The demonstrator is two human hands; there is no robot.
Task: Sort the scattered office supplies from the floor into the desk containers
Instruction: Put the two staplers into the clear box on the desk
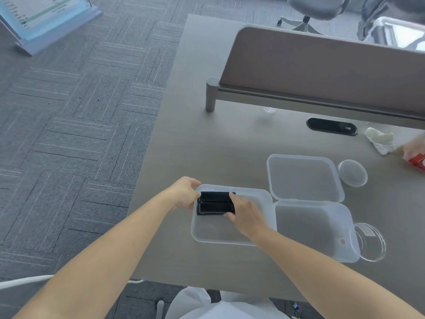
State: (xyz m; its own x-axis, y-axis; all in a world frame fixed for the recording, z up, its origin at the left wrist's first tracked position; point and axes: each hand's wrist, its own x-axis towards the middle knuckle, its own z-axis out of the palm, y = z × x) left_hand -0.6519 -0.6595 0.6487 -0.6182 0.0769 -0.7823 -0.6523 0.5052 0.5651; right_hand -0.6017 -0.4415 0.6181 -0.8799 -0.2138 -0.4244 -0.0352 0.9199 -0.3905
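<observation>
Left hand (184,195) and right hand (245,215) are settling a black case (213,204) into the tray (220,234).
Each hand is pinching one end of the case, low in the tray's far-left corner on the desk (207,146). Keeping it level and loosening both grips together is probably what is stopping the light tray from sliding.

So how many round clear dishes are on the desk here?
2: one round dish right of the far rectangular container, the other round dish partly behind the near deep container's right end. None seems hidden.
</observation>
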